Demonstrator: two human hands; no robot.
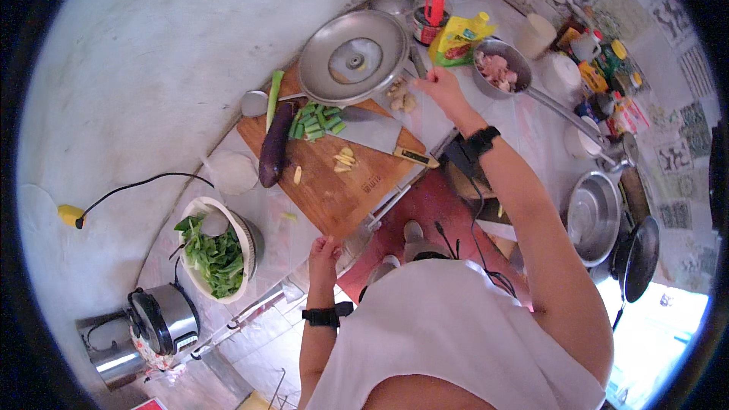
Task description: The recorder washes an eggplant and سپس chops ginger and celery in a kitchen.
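Observation:
My left hand (325, 249) is loosely closed at the near corner of a wooden cutting board (334, 201); whether it grips the board is too small to tell. My right hand (444, 91) reaches out with fingers pinched, beside pieces of ginger (402, 97) and near the dark handle (417, 62) by a large metal lid or pan (354, 57). What the pinch holds, if anything, cannot be made out. On the board lie an eggplant (276, 144), chopped green pieces (313, 120), ginger slices (345, 159) and a cleaver (372, 130). A long green stalk (274, 99) lies beside the eggplant.
A basket of leafy greens (216, 258) stands left, near a rice cooker (163, 319). A saucepan of raw meat (499, 68) sits right of a yellow pouch (460, 39). Bottles (607, 61) line the wall. A metal basin (594, 216) and dark frying pan (639, 258) stand far right.

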